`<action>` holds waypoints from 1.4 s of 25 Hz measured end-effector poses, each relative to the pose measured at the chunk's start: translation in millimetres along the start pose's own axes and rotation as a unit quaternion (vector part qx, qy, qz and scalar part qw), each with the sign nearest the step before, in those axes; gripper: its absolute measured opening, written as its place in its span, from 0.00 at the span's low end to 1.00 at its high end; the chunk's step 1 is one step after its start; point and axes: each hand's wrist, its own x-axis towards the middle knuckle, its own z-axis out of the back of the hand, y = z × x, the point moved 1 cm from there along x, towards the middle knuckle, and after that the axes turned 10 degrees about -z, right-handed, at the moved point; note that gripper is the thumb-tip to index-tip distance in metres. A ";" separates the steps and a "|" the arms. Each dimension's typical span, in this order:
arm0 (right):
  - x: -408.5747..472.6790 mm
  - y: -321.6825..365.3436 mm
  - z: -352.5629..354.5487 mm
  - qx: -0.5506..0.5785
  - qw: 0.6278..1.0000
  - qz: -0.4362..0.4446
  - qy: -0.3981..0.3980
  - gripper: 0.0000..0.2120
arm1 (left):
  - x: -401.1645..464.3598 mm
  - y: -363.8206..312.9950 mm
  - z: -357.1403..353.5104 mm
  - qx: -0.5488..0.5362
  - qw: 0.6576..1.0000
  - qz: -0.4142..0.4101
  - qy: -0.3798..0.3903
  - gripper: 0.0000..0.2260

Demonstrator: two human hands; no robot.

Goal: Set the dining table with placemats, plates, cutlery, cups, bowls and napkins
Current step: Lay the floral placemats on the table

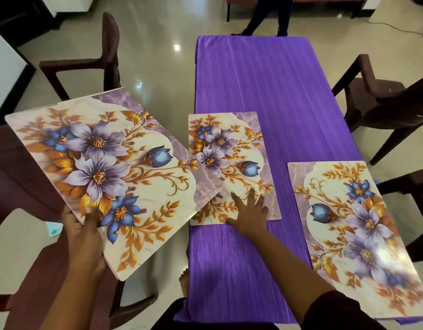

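A person stands at the near end of a long tabletop (265, 79) covered in purple cloth, laying floral placemats. The right hand (249, 211) lies flat with fingers spread, pressing the near edge of a placemat on the left side (231, 163) of the cloth; it grips nothing. The left hand (83, 231) is clamped on the near corner of a held stack of placemats (105, 167), carried tilted out over the floor to the left, its far corner overlapping the laid mat. A third placemat on the right side (358, 234) lies flat near the table's right edge. No plates or cutlery are visible. To finish this step well, the person should probably square the pressed mat with the table edge and level with its partner opposite before lifting the palm. Brown chairs (381, 103) stand on both sides.
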 end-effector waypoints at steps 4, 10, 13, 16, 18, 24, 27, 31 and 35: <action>-14.7 -8.5 -10.0 0.001 1.000 -0.006 0.003 0.41 | -1.5 5.1 -1.5 -0.004 1.000 0.002 -0.007 0.13; -33.1 -17.6 -21.1 0.008 1.000 -0.016 0.001 0.41 | -8.0 8.7 -2.1 -0.024 1.000 0.010 -0.001 0.12; -37.9 -21.3 -23.8 -0.003 1.000 -0.016 -0.002 0.41 | -11.0 5.3 -1.8 -0.025 1.000 0.005 0.004 0.11; -42.1 -24.4 -25.6 -0.020 1.000 -0.012 -0.003 0.41 | -12.0 4.8 1.5 -0.018 1.000 0.003 0.004 0.10; -45.1 -24.6 -26.5 -0.026 1.000 -0.009 -0.004 0.41 | -12.7 6.1 4.4 -0.014 1.000 0.004 0.004 0.11; -48.6 -20.1 -17.5 -0.022 1.000 -0.015 -0.003 0.40 | -16.0 12.3 10.4 -0.012 1.000 0.008 0.002 0.11; -38.2 -7.1 -9.3 -0.002 1.000 -0.011 -0.006 0.43 | -15.8 11.9 10.6 -0.008 1.000 0.006 0.003 0.11; -26.6 -0.9 -10.1 0.014 0.999 -0.013 0.044 0.48 | -13.2 11.8 13.0 -0.005 1.000 -0.012 -0.019 0.12; -29.1 -4.7 -13.5 0.005 0.999 -0.008 0.047 0.48 | -11.2 13.1 17.0 -0.003 1.000 -0.013 -0.025 0.12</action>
